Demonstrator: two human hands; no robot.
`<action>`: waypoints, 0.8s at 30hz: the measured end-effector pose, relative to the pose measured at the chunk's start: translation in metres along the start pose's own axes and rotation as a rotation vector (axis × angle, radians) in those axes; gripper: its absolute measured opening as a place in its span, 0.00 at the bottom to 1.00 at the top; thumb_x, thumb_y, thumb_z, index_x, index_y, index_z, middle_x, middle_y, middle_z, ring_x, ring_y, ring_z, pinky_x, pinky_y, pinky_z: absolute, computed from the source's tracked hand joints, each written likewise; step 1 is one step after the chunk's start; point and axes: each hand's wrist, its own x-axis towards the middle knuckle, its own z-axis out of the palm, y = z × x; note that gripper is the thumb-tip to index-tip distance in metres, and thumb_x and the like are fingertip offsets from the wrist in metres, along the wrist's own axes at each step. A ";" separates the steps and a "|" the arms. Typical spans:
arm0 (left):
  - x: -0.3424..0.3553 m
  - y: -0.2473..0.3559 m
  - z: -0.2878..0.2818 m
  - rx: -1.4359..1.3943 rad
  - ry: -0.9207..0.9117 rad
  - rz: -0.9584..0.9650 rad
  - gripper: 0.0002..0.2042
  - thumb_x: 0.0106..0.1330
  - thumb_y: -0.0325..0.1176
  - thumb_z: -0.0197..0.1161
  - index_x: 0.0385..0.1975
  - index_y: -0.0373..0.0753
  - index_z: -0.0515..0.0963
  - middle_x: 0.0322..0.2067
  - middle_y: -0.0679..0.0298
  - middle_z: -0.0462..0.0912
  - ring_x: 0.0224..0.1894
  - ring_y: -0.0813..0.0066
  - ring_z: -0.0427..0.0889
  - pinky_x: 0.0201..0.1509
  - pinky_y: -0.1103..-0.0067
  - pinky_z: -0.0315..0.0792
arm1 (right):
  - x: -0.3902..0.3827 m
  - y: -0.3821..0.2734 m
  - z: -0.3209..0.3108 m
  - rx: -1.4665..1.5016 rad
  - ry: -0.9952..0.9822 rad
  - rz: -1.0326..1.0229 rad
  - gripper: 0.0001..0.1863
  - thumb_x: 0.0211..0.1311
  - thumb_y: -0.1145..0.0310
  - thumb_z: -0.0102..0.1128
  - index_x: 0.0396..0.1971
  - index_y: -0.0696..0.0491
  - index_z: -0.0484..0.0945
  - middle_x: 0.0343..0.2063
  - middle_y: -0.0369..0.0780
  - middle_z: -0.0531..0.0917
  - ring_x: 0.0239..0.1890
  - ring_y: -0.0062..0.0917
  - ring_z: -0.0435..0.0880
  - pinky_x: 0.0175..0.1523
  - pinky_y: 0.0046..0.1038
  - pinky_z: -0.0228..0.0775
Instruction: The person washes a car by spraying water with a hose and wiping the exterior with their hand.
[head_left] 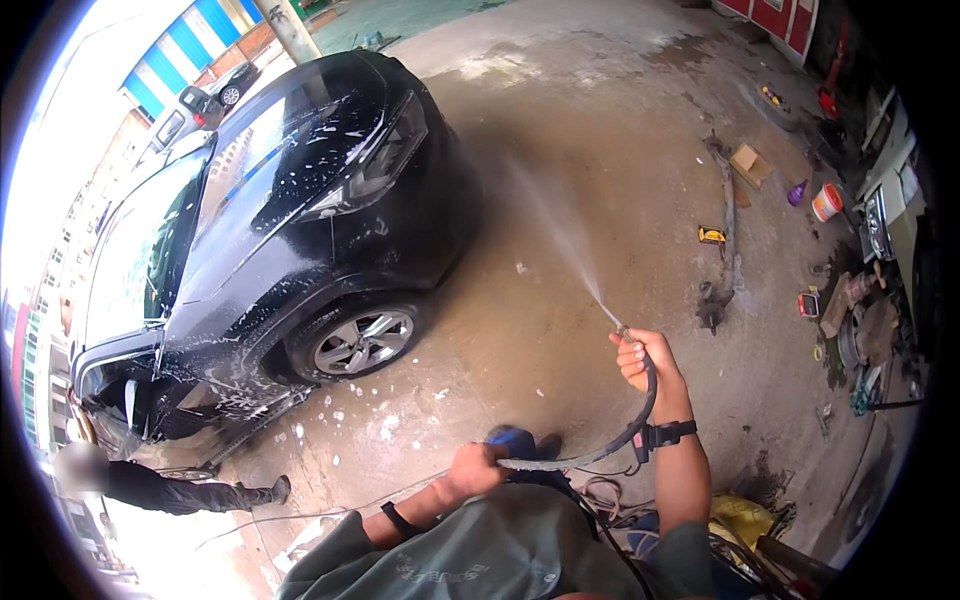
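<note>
You are aiming the spray nozzle [617, 323] out ahead and to the left, and its jet [565, 230] fans into mist beside the front end of the dark car [275, 235]; exactly where the water lands is hard to tell. To rinse well, you would do best to bring the fan squarely onto the panels and sweep it in slow, overlapping passes, working from the foam-flecked hood downward. Give the headlight [385, 170] and the near front wheel [365, 342] a slanted stream rather than one fixed hard spot. Mind the person in dark trousers [190, 490] at the left, beside the car: a swing too far that way could wet them.

Your right hand [645, 362] is closed around the nozzle's grip, fingers curled about it; whether a trigger is pressed cannot be seen. Your left hand [478, 470], near your waist, is wrapped around the hose [575, 461], its fingers partly hidden. The hose bends in a loose arc between your two hands, so leave it that slack for turning the nozzle, and let the left hand take the hose's weight so the right can steer.
</note>
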 end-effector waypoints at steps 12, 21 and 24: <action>0.141 0.124 -0.043 -0.117 0.366 0.017 0.13 0.50 0.45 0.59 0.22 0.42 0.78 0.22 0.51 0.79 0.29 0.49 0.78 0.34 0.63 0.72 | 0.055 -0.208 0.027 0.027 0.020 0.074 0.15 0.63 0.65 0.45 0.34 0.63 0.72 0.10 0.27 0.67 0.11 0.11 0.64 0.16 0.14 0.57; 0.224 0.244 -0.053 -0.217 0.301 0.097 0.11 0.53 0.41 0.59 0.25 0.40 0.77 0.20 0.51 0.77 0.28 0.50 0.77 0.32 0.64 0.70 | 0.065 -0.378 0.024 0.045 0.114 0.071 0.15 0.63 0.63 0.46 0.38 0.62 0.68 0.11 0.28 0.68 0.12 0.13 0.64 0.17 0.15 0.59; 0.246 0.274 -0.048 -0.219 0.351 0.069 0.11 0.53 0.43 0.60 0.25 0.41 0.77 0.20 0.51 0.77 0.28 0.50 0.77 0.32 0.64 0.70 | 0.089 -0.413 0.028 0.117 0.092 0.084 0.15 0.64 0.64 0.46 0.39 0.63 0.64 0.11 0.30 0.68 0.13 0.15 0.66 0.18 0.15 0.62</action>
